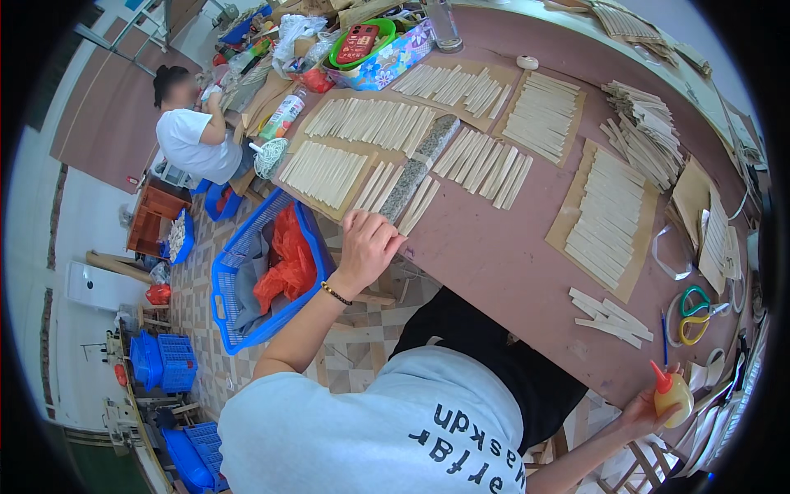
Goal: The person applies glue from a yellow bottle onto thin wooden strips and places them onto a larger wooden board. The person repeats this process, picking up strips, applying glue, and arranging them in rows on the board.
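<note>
My left hand (370,251), a beaded bracelet at its wrist, is at the table's near edge, fingers bent and pinched at the lower end of a pale flat strip (420,206). That strip lies beside a long speckled grey stone bar (409,183), which rests across the rows. More pale strips (378,187) lie just left of the bar. Low on the right, my right hand (646,414) is wrapped round a squeeze bottle (675,401) with a yellowish body and red pointed nozzle. Several loose strips (611,317) lie on the table above it.
Brown sheets (568,247) with rows of strips cover much of the table (494,255). Scissors (695,313), a blue pen (663,325) and tape rolls lie at the right. A blue basket (226,288) with red cloth stands left. Another person (197,136) sits farther back.
</note>
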A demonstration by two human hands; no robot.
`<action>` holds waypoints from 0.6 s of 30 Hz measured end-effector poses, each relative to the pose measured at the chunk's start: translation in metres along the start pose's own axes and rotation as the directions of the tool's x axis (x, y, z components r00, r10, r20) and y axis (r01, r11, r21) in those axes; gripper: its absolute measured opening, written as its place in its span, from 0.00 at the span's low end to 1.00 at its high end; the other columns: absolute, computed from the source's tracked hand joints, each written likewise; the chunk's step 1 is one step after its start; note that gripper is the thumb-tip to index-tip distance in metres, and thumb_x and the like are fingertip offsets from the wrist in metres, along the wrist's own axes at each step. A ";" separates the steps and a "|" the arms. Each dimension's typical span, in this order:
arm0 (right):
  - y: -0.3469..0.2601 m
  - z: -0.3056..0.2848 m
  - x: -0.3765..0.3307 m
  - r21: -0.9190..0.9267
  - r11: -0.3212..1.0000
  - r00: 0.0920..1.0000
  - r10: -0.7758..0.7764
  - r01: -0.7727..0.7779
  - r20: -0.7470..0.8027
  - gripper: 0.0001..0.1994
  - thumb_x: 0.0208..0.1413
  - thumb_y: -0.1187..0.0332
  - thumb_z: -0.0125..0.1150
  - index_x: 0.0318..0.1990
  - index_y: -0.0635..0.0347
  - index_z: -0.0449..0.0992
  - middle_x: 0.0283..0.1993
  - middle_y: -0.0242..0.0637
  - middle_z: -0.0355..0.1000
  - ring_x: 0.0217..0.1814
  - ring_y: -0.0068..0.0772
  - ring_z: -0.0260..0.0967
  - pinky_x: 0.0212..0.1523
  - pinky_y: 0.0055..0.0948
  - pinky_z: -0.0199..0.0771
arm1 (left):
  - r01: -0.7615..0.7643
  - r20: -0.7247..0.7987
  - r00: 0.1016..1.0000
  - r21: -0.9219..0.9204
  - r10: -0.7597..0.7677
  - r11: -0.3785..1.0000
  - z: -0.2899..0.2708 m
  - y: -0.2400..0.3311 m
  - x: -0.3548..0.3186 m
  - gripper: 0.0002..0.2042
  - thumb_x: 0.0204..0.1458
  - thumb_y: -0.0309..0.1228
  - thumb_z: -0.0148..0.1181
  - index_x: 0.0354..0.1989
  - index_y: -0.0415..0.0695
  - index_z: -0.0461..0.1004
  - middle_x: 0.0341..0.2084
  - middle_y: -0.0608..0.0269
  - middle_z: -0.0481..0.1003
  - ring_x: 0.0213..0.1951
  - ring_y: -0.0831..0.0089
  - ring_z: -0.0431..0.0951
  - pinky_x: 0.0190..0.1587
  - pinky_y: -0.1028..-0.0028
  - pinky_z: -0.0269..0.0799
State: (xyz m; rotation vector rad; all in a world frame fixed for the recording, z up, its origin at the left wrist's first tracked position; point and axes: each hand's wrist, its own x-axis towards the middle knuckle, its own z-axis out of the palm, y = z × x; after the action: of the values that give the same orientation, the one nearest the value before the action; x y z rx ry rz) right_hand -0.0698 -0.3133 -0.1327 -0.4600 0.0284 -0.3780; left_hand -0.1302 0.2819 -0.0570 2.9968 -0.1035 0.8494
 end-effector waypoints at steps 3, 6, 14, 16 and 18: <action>-0.001 0.000 0.000 -0.028 1.000 1.000 -0.008 0.008 -0.014 0.37 0.59 0.65 0.65 0.67 0.77 0.50 0.68 0.61 0.57 0.72 0.58 0.54 0.68 0.46 0.68 | 0.005 -0.011 1.000 0.001 -0.005 1.000 -0.001 -0.001 0.002 0.13 0.39 0.32 0.75 0.26 0.48 0.72 0.29 0.65 0.70 0.38 0.61 0.71 0.49 0.62 0.61; -0.001 0.000 0.001 -0.035 0.999 0.998 -0.025 0.023 -0.052 0.37 0.59 0.65 0.65 0.67 0.76 0.51 0.69 0.63 0.55 0.73 0.58 0.53 0.67 0.43 0.69 | 0.023 0.018 1.000 0.026 -0.024 0.999 -0.003 -0.004 0.003 0.15 0.40 0.37 0.74 0.26 0.48 0.71 0.31 0.65 0.70 0.39 0.63 0.70 0.51 0.60 0.60; -0.004 -0.008 0.003 0.020 1.000 1.000 0.004 -0.004 -0.023 0.37 0.58 0.66 0.66 0.66 0.76 0.51 0.69 0.63 0.54 0.72 0.58 0.55 0.70 0.47 0.63 | 0.060 0.040 0.997 0.063 -0.063 0.996 -0.010 -0.008 0.003 0.19 0.37 0.44 0.75 0.26 0.48 0.71 0.31 0.65 0.68 0.40 0.62 0.68 0.50 0.61 0.59; -0.004 -0.008 0.003 0.019 1.000 0.999 -0.003 0.004 -0.039 0.37 0.58 0.66 0.67 0.66 0.76 0.51 0.69 0.63 0.54 0.72 0.58 0.55 0.70 0.47 0.63 | 0.074 0.043 0.996 0.064 -0.077 0.995 -0.010 -0.007 0.004 0.20 0.37 0.43 0.76 0.28 0.47 0.71 0.32 0.64 0.68 0.41 0.61 0.69 0.50 0.60 0.59; -0.003 -0.007 0.003 0.023 1.000 0.998 -0.015 0.016 -0.056 0.38 0.58 0.66 0.67 0.67 0.76 0.50 0.69 0.64 0.54 0.72 0.58 0.55 0.71 0.47 0.63 | 0.081 0.042 0.996 0.067 -0.083 0.994 -0.010 -0.006 0.004 0.20 0.37 0.42 0.76 0.30 0.47 0.70 0.34 0.63 0.68 0.43 0.60 0.69 0.50 0.60 0.59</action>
State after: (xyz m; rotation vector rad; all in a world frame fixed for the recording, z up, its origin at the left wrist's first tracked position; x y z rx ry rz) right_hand -0.0684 -0.3199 -0.1378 -0.4270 0.0745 -0.4057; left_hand -0.1322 0.2885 -0.0463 3.0568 0.0472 0.7933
